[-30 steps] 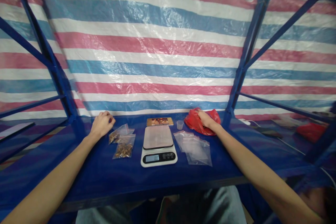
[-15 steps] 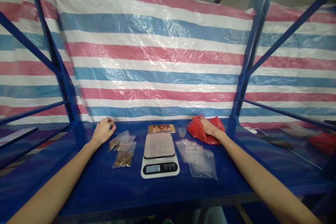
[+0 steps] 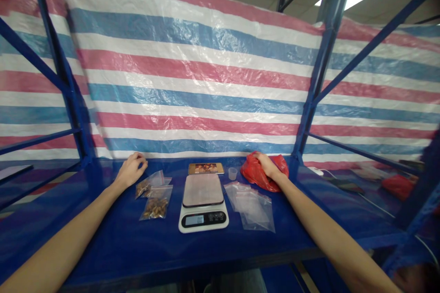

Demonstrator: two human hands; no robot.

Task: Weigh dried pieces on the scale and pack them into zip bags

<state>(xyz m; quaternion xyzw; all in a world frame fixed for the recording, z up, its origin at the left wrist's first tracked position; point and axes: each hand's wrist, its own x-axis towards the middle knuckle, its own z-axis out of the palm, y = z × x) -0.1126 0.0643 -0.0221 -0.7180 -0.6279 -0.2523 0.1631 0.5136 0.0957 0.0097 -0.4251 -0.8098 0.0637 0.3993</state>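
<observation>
My left hand (image 3: pixel 132 167) rests on the blue table at the left with its fingers curled in. Thumb and index finger meet in a small loop, and nothing shows between them. Close to it lie two clear zip bags with brown pieces inside, the rear bag (image 3: pixel 145 187) partly under the front bag (image 3: pixel 156 206). My right hand (image 3: pixel 268 165) is closed on a crumpled red plastic bag (image 3: pixel 252 173); part of the fingers is hidden in its folds. Between the hands stands a white kitchen scale (image 3: pixel 203 192), its plate bare and its display reading 0.0.
Several flat clear zip bags (image 3: pixel 256 213) overlap right of the scale. A small clear cup (image 3: pixel 233 173) and a phone (image 3: pixel 206 168) showing a picture stand behind it. Blue posts (image 3: pixel 307 114) flank the table, with a striped sheet (image 3: pixel 199 78) at the back.
The view has shifted slightly, so the table things appear farther left. My right hand has drawn back a little at the red bag, showing more of its back. My left hand stays in place.
</observation>
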